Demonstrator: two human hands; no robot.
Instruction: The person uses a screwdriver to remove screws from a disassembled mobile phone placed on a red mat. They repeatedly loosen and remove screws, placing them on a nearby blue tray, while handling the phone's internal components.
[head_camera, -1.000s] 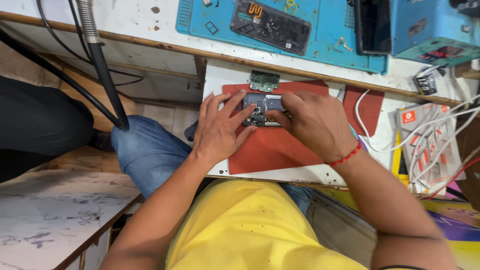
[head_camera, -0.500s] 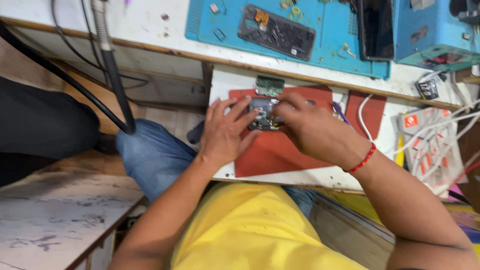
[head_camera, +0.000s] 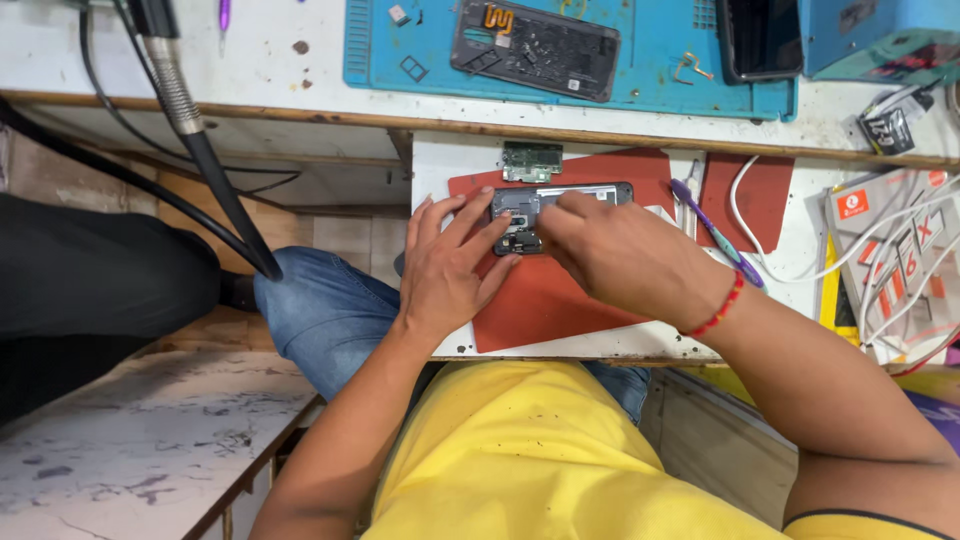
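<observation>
An opened phone (head_camera: 545, 205) with its insides showing lies on a red mat (head_camera: 560, 290) on a white pull-out tray (head_camera: 440, 160). My left hand (head_camera: 450, 265) rests on the mat and pins the phone's left end with its fingertips. My right hand (head_camera: 620, 255) lies over the phone's right half, fingers pressing on its inner parts; a red bead bracelet is on that wrist. A small green circuit board (head_camera: 532, 160) lies just beyond the phone.
A blue work mat (head_camera: 660, 60) on the bench holds another opened phone body (head_camera: 535, 48) and a dark phone (head_camera: 760, 35). A purple-handled tool (head_camera: 710, 225) lies right of the phone. White cables (head_camera: 800, 255) and packets (head_camera: 895, 250) crowd the right. A black hose (head_camera: 190, 130) hangs at left.
The view has shifted slightly. My right hand's fingers have moved a little over the phone's inner parts; my left hand still pins the phone's left end.
</observation>
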